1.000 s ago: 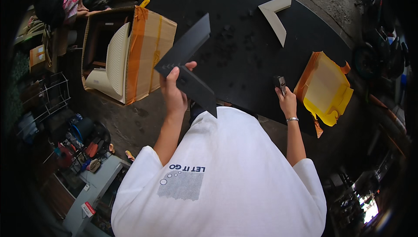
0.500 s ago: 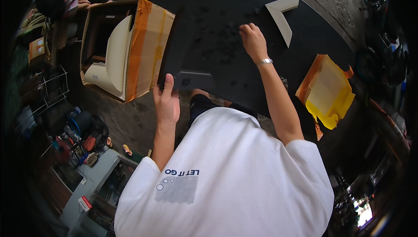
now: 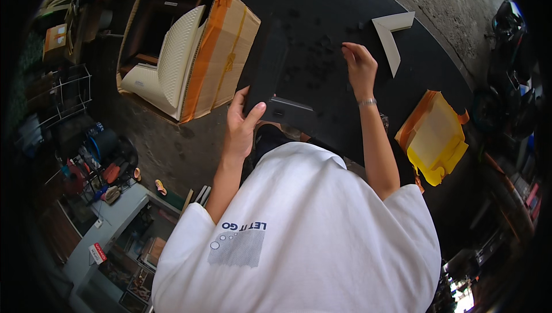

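My left hand grips the near left corner of a flat black panel, thumb on top and fingers at its edge. A shiny dark strip lies across the panel's near end. Over the black table, my right hand is closed with fingertips pinched together; whatever is between them is too small to make out. Several small black pieces lie scattered to the left of it. Beyond the right hand rests an L-shaped pale frame corner.
At the left stands an open cardboard box holding cream textured corner pieces. A torn yellow-and-orange packet lies at the table's right edge. A white wire rack and a grey cabinet stand at the lower left.
My view has shifted, so the box and table appear farther right. The left hand has tightened around the panel's corner. The right hand stays pinched, slightly nearer to me over the table.
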A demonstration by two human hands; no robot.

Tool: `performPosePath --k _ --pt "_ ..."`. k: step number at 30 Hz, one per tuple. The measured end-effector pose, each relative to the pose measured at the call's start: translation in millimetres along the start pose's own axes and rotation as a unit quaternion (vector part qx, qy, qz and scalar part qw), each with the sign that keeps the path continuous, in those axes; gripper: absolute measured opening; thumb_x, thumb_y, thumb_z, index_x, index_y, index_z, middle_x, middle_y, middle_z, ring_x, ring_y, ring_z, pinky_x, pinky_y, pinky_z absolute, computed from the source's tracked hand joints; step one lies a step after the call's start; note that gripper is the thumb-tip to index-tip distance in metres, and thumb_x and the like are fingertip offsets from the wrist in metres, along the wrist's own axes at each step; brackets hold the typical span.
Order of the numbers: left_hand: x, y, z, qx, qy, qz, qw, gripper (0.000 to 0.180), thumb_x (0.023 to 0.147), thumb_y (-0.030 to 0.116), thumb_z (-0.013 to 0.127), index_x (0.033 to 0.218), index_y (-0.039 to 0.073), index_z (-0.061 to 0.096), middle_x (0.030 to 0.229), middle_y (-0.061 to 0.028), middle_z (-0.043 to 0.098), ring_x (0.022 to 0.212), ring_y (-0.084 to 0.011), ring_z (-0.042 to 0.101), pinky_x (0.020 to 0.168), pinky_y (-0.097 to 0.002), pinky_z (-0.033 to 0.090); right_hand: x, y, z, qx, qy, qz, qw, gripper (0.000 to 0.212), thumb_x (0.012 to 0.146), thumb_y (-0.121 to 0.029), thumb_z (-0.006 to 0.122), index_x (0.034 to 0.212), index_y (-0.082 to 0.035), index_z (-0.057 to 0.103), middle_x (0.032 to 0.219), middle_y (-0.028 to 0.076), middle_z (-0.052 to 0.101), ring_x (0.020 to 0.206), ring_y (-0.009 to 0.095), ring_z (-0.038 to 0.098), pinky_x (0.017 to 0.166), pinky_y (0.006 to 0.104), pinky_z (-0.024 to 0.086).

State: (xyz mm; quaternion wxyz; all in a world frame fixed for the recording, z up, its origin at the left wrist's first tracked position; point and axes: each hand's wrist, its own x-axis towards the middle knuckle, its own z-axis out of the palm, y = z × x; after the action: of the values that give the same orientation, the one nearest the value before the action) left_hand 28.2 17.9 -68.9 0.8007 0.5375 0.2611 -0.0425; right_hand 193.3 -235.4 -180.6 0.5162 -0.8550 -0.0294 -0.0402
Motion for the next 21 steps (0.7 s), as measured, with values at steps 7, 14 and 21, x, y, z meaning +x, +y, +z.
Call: performPosePath --k 7,14,21 --pt "7.5 -13.0 46.6 0.013 -0.080 -0.014 0.997 0.041 0.094 0.002 0.057 0.134 -0.001 0.047 0.124 -0.0144 0.066 0.104 -0.0165 0.069 0.091 -0.0290 0.058 -69.7 -142.5 -25.4 -0.077 0.008 -0.265 0.961 0.023 0.080 0.000 0.075 0.102 -0.004 0.075 0.092 0.005 0.067 0.078 0.021 0.063 0.065 0.0341 0.049" --pt "1.7 -7.3 78.0 0.069 -0.079 0.043 0.994 0.034 0.104 0.019 0.063 0.130 -0.001 0.052 0.113 -0.0073 0.066 0.104 -0.0098 0.062 0.090 -0.0256 0.051 -95.1 -150.2 -34.7 -0.113 0.000 -0.211 0.971 0.029 0.083 -0.006 0.074 0.112 -0.002 0.073 0.101 0.006 0.067 0.087 0.022 0.063 0.072 0.0340 0.049" --pt "0.1 -13.8 84.4 0.144 -0.024 0.122 0.982 0.029 0.102 0.020 0.068 0.119 -0.002 0.063 0.097 -0.0034 0.071 0.084 -0.0061 0.064 0.073 -0.0215 0.052 -107.5 -156.8 -34.4 -0.092 0.009 -0.184 0.979 0.035 0.082 -0.003 0.074 0.117 0.001 0.072 0.107 0.009 0.067 0.091 0.025 0.064 0.077 0.0364 0.050"
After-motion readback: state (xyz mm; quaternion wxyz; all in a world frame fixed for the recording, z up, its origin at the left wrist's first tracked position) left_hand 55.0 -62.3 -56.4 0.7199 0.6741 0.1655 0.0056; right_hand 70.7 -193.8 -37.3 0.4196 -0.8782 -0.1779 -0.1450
